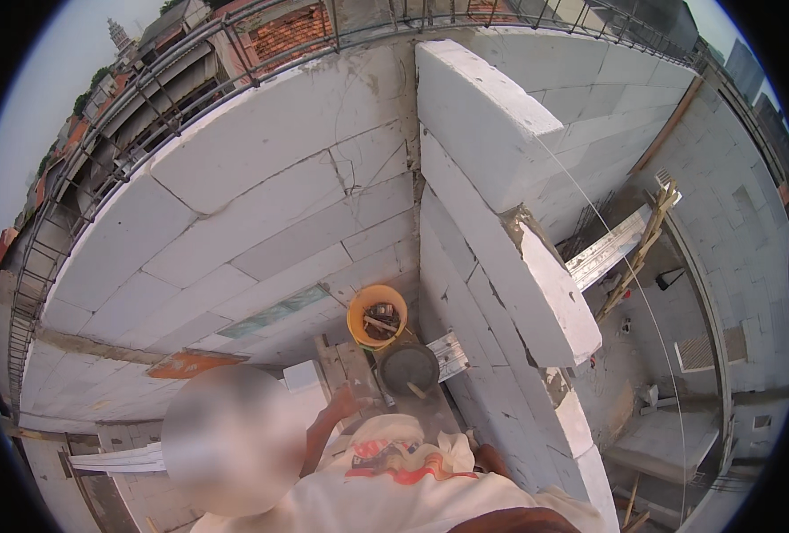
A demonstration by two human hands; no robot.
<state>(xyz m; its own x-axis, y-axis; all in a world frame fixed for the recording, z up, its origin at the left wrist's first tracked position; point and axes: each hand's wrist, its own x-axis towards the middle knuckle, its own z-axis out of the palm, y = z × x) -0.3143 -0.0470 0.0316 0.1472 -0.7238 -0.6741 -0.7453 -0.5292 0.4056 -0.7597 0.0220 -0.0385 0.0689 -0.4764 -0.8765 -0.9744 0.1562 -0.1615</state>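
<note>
My left hand (pixel 348 400) hangs above the wooden plank platform (pixel 334 360), beside my white printed shirt, its fingers loosely apart with nothing visible in them. My right forearm (pixel 523 520) crosses the lower edge; I cannot make out my right hand. A yellow bucket (pixel 378 302) holding assorted items stands against the block wall, behind a dark round mortar tub (pixel 410 369) with a tool handle in it. A white block (pixel 302 376) rests left of the planks.
Pale block walls (pixel 288 178) rise ahead and at right, where a partition (pixel 488 115) has a stepped, rough edge. Rebar cages (pixel 239 44) run along the top. A thin line (pixel 590 204) crosses the right side, near wooden poles (pixel 643 249) above a lower space. Rooftops lie beyond.
</note>
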